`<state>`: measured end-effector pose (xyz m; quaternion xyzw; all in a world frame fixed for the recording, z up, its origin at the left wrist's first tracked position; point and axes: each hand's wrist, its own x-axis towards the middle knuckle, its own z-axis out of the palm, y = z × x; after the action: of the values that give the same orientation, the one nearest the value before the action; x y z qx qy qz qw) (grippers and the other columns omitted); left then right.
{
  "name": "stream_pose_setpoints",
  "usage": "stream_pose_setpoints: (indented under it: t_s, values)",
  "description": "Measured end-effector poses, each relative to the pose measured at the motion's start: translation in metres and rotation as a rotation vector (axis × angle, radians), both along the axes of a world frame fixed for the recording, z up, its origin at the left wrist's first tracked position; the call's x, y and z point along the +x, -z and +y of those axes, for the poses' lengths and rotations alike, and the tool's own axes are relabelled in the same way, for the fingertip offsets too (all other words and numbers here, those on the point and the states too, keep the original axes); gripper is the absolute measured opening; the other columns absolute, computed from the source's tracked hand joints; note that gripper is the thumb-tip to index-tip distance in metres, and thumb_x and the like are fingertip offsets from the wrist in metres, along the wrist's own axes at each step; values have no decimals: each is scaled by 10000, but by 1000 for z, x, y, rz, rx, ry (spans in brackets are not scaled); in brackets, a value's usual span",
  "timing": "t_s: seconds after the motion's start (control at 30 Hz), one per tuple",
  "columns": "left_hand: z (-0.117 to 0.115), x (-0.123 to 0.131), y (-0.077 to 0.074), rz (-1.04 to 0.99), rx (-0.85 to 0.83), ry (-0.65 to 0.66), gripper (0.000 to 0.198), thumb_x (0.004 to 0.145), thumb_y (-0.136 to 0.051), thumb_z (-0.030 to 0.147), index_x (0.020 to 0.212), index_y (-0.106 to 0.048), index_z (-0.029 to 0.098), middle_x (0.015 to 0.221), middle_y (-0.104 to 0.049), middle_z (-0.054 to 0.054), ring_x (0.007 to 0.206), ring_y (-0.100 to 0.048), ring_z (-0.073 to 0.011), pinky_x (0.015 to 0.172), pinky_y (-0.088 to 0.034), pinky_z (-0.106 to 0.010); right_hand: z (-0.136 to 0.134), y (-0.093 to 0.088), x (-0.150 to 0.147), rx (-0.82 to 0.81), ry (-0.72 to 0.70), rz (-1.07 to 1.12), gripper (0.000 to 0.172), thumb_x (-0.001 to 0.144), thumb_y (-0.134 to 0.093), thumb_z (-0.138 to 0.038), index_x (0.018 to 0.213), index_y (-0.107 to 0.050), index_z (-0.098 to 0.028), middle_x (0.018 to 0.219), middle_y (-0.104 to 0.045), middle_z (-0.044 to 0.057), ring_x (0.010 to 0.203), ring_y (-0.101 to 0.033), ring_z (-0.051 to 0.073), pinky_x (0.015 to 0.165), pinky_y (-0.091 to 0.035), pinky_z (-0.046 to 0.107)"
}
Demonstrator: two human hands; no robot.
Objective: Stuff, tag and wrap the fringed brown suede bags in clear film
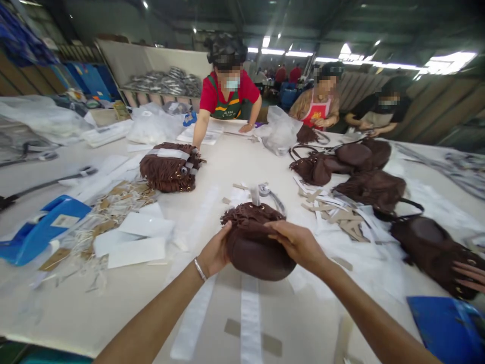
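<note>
Brown bag (261,255) at the near middle of the table (223,167), tilted, smooth rounded base toward the wearer, fringe on the far side; cannot tell whether it touches the surface. Left hand (216,248), bracelet (200,269) at wrist, grips its left side, thumb up along the fringe. Right hand (299,243) holds the right side, fingers over the top. White strips (250,323) lie nearer. To the left, white cards (138,253) and a blue tape dispenser (49,222). Across, a co-worker (227,108) reaches to a fringed bag (168,174).
</note>
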<state>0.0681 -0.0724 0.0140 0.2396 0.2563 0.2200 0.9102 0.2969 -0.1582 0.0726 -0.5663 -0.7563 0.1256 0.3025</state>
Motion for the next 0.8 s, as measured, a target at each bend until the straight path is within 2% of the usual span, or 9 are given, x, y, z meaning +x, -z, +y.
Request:
stream_pose_setpoints:
  t_s: [0.1,0.2,0.3,0.4,0.47,0.53,0.63,0.73,0.8]
  values:
    - [-26,-15,29,206,25,-55,429,814,-689,358,1193,-606,175,1101,-713,-89,946,-692,-226,804,-544,-303,-33,55,-17,-20,-27,35,331,932,-455,-152,1215,-603,-238,1171,-684,47,1084,-632,177,939,-514,321]
    - [-42,-25,41,282,113,-64,508,806,-692,360,1268,-540,213,1208,-667,-97,1045,-661,-243,845,-536,-334,-52,81,-26,-43,-33,23,443,912,-437,-110,1329,-521,-233,1273,-633,55,1171,-589,184,995,-498,352]
    - [-55,-31,31,481,275,-115,659,856,-608,492,1412,-371,230,1366,-545,-146,1195,-574,-287,920,-508,-411,-61,80,-30,-18,-24,-13,529,887,-411,-55,1386,-462,-221,1330,-593,59,1208,-561,170,1029,-479,347]
    - [-66,-38,17,754,794,-275,820,859,-605,491,1505,-165,244,1541,-296,-153,1376,-370,-305,1081,-374,-481,-65,79,-35,14,-41,-100,527,883,-381,-27,1362,-487,-218,1287,-622,62,1191,-570,179,1031,-479,372]
    - [-69,-42,14,768,1203,-173,797,848,-639,420,1502,-208,275,1562,-261,-108,1419,-286,-291,1153,-275,-491,-68,83,-37,24,-43,-137,529,892,-370,-32,1372,-471,-229,1277,-624,63,1194,-564,190,1031,-475,398]
    - [-68,-44,18,759,1404,5,631,861,-621,344,1437,-369,301,1482,-405,-80,1371,-369,-272,1149,-300,-487,-72,87,-37,13,10,-145,537,907,-383,-62,1410,-417,-247,1327,-581,67,1231,-528,201,1039,-463,415]
    - [-69,-44,30,895,1452,-39,419,887,-568,287,1303,-522,279,1347,-509,-86,1270,-474,-259,1097,-384,-478,-85,88,-32,-38,265,-136,567,910,-514,-200,1447,-337,-233,1375,-507,103,1267,-475,245,1041,-450,446]
    - [-79,-44,37,1046,1404,-275,454,861,-607,337,1285,-487,231,1332,-449,-119,1227,-490,-276,1016,-454,-478,-100,82,-30,-76,469,-190,596,851,-641,-358,1382,-406,-223,1276,-539,126,1176,-514,304,979,-471,492]
    - [-89,-46,38,1091,1294,-322,503,849,-620,389,1282,-439,207,1269,-472,-125,1107,-557,-267,902,-515,-458,-108,80,-34,-98,535,-213,581,826,-667,-411,1331,-445,-229,1233,-547,125,1139,-521,323,952,-471,509]
